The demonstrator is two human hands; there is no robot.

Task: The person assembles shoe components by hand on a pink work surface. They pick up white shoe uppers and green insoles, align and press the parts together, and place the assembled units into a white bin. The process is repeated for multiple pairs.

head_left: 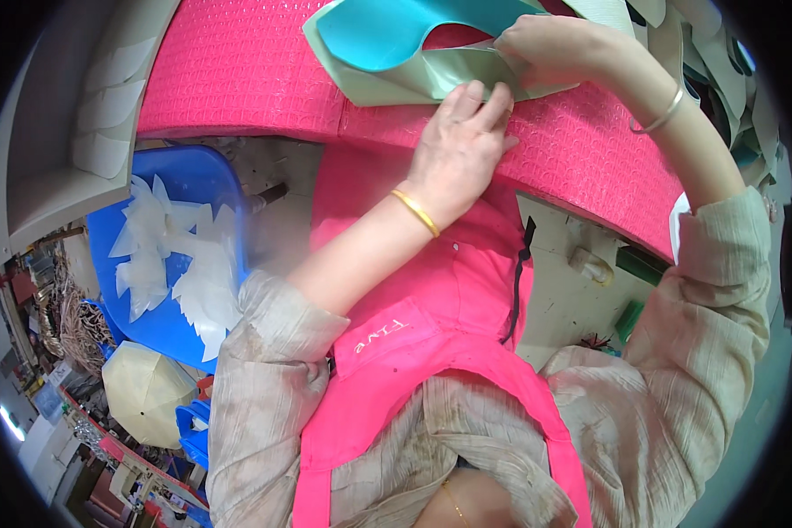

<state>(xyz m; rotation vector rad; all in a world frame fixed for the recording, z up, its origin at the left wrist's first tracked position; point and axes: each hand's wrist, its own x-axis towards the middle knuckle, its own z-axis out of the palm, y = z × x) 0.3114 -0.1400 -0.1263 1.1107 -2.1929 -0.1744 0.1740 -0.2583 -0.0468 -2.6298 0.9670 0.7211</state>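
1. Left hand: the grip is loose, fingers slightly apart, fingertips resting on the near part of a pale green sheet.
2. Right hand: the wrist is bent and the fingers curl down at the sheet's right part; their tips are hidden, so I cannot tell whether this grip is clamped on it.
3. The pale green sheet lies at the near edge of the pink-covered counter, with a curved teal piece over it.
4. More pale sheets lie overlapped at the counter's right.
5. Below the counter, to the left, a blue tub holds whitish, jagged-edged pieces.
6. Nearest the body hangs a pink apron.
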